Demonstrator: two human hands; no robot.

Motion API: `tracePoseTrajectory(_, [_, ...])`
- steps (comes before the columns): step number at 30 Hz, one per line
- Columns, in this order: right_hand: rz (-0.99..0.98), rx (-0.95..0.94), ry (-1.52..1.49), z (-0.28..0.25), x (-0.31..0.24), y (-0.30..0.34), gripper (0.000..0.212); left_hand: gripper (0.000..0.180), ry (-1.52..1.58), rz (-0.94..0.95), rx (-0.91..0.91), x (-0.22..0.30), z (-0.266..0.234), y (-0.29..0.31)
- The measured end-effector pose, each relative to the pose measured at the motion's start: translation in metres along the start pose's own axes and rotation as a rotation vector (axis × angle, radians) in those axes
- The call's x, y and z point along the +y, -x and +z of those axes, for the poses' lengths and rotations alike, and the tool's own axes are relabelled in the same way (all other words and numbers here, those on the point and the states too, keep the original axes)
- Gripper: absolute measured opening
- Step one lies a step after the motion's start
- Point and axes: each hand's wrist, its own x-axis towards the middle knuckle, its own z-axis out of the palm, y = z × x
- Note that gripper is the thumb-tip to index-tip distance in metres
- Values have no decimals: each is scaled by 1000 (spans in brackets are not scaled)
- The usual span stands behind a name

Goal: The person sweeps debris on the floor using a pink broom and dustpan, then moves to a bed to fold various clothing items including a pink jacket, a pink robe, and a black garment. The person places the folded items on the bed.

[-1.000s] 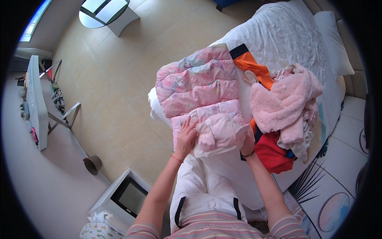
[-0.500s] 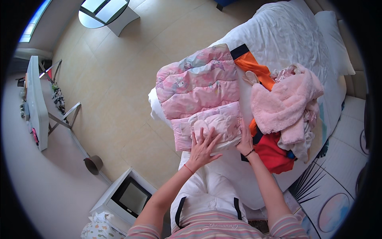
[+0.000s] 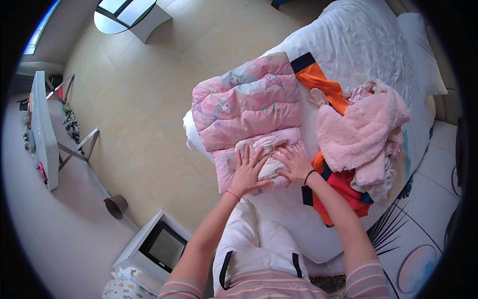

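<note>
A pink padded, quilted garment (image 3: 249, 114) with a cartoon print is spread flat at the left edge of the bed, just in front of me. On its near end lies a paler pink, bunched piece that looks like a hood (image 3: 269, 169), folded inward. My left hand (image 3: 249, 173) rests on the left of this piece, fingers spread. From the right side my right hand (image 3: 296, 163) lies on it too, fingers apart and flat. Both hands press on the fabric without gripping it.
Right of the garment lie a fluffy pink garment (image 3: 361, 132), orange clothing with dark trim (image 3: 321, 82) and red clothing (image 3: 341, 192). They are on the white bedding (image 3: 348, 45). A white cabinet (image 3: 139, 249), a brown bin (image 3: 116, 205) and a white desk (image 3: 45, 134) stand left.
My right hand has moved left from the garment's right edge onto the pale hood-like piece. That piece is now bunched smaller and folded inward. My left hand has stayed nearly in place.
</note>
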Motion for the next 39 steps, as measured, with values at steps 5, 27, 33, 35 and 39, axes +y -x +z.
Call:
tracePoseTrajectory(5, [-102, 13, -509, -37, 28, -1, 52, 67, 434, 138, -60, -50, -23, 20])
tracePoseTrajectory(27, [-283, -141, -412, -56, 51, -15, 64, 78, 507, 213, -176, -110, -62, 40])
tracePoseTrajectory(33, [612, -44, -1458, 20, 67, 44, 42, 61, 1453, -569, -114, -117, 38, 116])
tracePoseTrajectory(35, [807, 140, -1511, 44, 72, 42, 44, 70, 1663, -808, 18, -93, 42, 103])
tracePoseTrajectory(39, [763, 306, -1158, 78, 72, 31, 47, 68, 1460, -842, 178, -91, 66, 94])
